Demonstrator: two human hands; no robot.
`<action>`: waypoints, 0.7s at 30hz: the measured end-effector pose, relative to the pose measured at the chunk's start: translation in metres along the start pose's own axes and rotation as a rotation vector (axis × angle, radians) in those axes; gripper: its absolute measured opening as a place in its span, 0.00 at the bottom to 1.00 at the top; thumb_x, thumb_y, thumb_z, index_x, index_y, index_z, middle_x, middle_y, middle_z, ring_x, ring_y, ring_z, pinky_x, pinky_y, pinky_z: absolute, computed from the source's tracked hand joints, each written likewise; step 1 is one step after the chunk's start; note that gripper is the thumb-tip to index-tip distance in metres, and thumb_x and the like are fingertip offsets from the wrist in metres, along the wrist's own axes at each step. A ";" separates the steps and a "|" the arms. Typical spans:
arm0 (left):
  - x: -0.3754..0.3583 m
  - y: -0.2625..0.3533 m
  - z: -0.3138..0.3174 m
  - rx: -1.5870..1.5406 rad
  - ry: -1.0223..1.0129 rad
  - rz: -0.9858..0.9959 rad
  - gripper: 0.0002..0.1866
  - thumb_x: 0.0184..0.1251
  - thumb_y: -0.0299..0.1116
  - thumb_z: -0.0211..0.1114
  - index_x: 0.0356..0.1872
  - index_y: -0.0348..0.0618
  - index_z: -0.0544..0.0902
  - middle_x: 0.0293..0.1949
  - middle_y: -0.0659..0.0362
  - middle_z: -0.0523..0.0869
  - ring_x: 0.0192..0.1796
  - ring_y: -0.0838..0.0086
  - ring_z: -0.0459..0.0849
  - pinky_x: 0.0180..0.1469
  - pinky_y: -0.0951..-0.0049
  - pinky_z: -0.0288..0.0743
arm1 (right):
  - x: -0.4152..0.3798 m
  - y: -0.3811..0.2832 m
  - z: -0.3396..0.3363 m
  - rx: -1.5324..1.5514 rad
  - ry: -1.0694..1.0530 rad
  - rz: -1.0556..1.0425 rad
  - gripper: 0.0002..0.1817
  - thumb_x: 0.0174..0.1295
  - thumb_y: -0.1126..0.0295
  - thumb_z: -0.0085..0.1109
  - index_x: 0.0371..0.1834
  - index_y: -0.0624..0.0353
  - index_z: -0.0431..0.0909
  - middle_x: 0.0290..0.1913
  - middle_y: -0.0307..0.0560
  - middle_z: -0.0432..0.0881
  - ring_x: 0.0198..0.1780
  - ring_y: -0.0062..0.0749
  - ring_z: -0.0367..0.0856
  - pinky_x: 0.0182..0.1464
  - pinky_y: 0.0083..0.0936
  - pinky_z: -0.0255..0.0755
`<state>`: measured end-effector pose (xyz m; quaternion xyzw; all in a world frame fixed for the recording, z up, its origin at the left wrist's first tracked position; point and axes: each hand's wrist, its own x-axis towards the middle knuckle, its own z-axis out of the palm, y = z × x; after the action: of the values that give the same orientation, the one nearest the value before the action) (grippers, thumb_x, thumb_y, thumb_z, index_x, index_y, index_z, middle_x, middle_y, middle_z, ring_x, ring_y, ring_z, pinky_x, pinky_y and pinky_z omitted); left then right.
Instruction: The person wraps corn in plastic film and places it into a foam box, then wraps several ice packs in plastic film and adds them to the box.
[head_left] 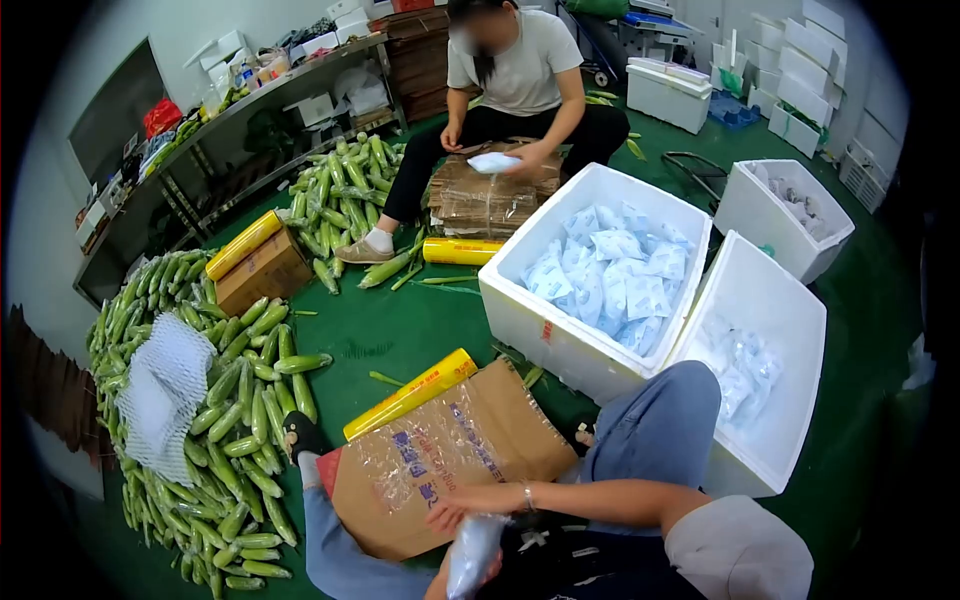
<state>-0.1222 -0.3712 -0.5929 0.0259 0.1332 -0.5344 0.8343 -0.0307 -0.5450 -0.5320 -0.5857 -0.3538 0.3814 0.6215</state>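
My left hand [490,568] is at the bottom edge, partly hidden, wrapped round a white-blue pouch [472,558]. Just above the pouch, my right hand [468,503] reaches across from the right with its fingers apart, over the lower edge of a flattened brown cardboard sheet [440,455] with printing and clear film on it. A yellow roll [410,394] lies along the sheet's far edge. To the right, a white foam box [580,350] holds many similar pouches [615,275]. A second foam box [790,400] beside it holds more pouches [740,370].
Film-wrapped corn [240,400] is heaped on the left, with white foam netting [165,385] on top. Another person [520,60] sits opposite, holding a pouch [494,162] over stacked cardboard [490,205]. A carton [265,275] and yellow rolls lie nearby.
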 end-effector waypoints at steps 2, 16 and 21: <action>0.010 -0.008 0.006 -0.003 -0.090 -0.048 0.47 0.62 0.73 0.35 0.55 0.33 0.75 0.42 0.45 0.82 0.48 0.57 0.81 0.52 0.60 0.76 | -0.016 -0.024 0.016 0.188 0.040 -0.091 0.22 0.72 0.56 0.42 0.53 0.63 0.75 0.50 0.50 0.80 0.52 0.27 0.78 0.58 0.27 0.69; 0.056 -0.019 0.010 0.574 1.109 1.190 0.18 0.72 0.41 0.51 0.46 0.35 0.77 0.40 0.51 0.81 0.44 0.67 0.79 0.47 0.67 0.73 | -0.057 -0.033 0.052 -0.911 0.725 0.397 0.40 0.54 0.50 0.61 0.66 0.60 0.58 0.61 0.71 0.66 0.45 0.61 0.80 0.47 0.42 0.75; 0.049 -0.014 0.030 0.334 0.455 0.498 0.22 0.71 0.49 0.49 0.54 0.43 0.75 0.44 0.49 0.83 0.46 0.61 0.83 0.50 0.65 0.78 | -0.077 -0.095 0.070 -1.452 0.207 -0.117 0.34 0.53 0.54 0.62 0.62 0.58 0.66 0.69 0.59 0.57 0.70 0.49 0.56 0.66 0.47 0.56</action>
<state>-0.1100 -0.4262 -0.5753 0.3110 0.2159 -0.3102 0.8720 -0.1227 -0.5837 -0.4321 -0.8631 -0.4872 -0.0401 0.1266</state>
